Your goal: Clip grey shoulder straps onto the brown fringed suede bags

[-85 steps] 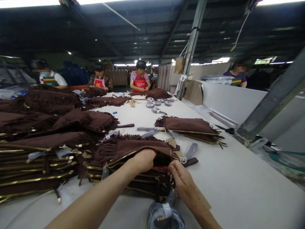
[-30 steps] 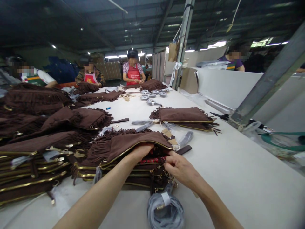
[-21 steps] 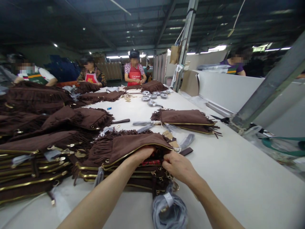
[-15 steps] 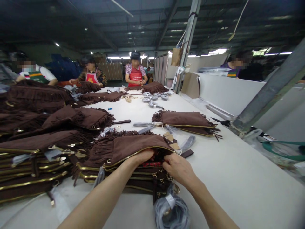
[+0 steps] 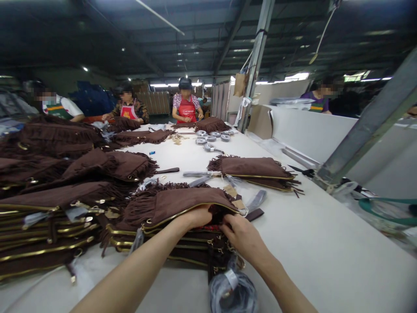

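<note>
A brown fringed bag (image 5: 192, 201) with a gold zipper lies on top of a stack of similar bags (image 5: 192, 245), its mouth unzipped and showing a red patterned lining. My left hand (image 5: 200, 216) reaches inside the opening, and its fingers are hidden by the bag's upper side. At the right end of the mouth, my right hand (image 5: 239, 230) has its fingers curled on the bag's edge. Below that hand, a coiled strap in clear plastic (image 5: 233, 291) hangs at the front of the stack.
Piles of brown fringed bags (image 5: 55, 195) cover the left side. Two more bags (image 5: 257, 168) lie farther back, with plastic-wrapped coils (image 5: 211, 138) beyond. A metal post (image 5: 368, 117) slants at the right, beside a white panel (image 5: 312, 130). Several people work around the table (image 5: 325, 243).
My left hand sits slightly lower in the bag's mouth, with more of its back showing. My right hand stays at the right end of the opening. The view has shifted slightly.
</note>
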The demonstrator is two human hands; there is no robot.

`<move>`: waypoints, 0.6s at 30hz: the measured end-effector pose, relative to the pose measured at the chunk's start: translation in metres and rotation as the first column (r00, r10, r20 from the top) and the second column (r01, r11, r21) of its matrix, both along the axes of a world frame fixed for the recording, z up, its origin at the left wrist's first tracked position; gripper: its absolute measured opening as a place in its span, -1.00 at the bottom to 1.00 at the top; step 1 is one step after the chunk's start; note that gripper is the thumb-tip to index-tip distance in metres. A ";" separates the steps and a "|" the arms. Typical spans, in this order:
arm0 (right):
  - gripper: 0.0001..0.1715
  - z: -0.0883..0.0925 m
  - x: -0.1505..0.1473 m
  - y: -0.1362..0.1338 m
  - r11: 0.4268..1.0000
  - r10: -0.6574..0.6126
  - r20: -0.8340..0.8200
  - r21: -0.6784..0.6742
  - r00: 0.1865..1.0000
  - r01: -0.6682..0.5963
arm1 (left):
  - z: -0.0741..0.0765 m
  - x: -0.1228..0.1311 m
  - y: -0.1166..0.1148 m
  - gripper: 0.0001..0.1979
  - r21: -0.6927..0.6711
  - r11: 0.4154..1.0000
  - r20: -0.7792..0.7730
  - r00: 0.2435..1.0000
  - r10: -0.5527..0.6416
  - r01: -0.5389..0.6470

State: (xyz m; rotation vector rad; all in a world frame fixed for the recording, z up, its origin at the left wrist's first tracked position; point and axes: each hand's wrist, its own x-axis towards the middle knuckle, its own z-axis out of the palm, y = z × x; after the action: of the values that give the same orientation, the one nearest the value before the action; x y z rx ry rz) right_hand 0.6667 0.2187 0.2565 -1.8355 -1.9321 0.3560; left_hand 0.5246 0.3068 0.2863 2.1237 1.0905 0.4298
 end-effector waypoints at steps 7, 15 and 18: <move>-0.72 0.004 0.006 -0.040 0.991 0.003 -0.922 0.054 0.387 0.121 | 0.051 -0.030 -0.058 -0.84 0.373 0.866 -0.323 0.921 -0.217 0.334; -0.60 0.024 -0.018 -0.028 0.957 0.100 -0.972 0.152 0.211 0.247 | 0.018 -0.008 -0.091 -0.94 -0.348 0.900 0.476 0.876 -0.071 0.262; -0.59 0.029 -0.019 -0.021 0.966 0.110 -0.949 0.172 0.296 0.191 | -0.003 0.000 -0.085 -0.85 -0.478 0.840 0.611 0.784 0.110 0.256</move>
State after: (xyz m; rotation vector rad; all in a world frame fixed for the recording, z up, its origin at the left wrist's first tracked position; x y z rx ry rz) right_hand 0.6478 0.1974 0.2854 -0.9909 -0.9495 0.9022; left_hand 0.5250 0.2213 0.2837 1.3521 0.6236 0.6380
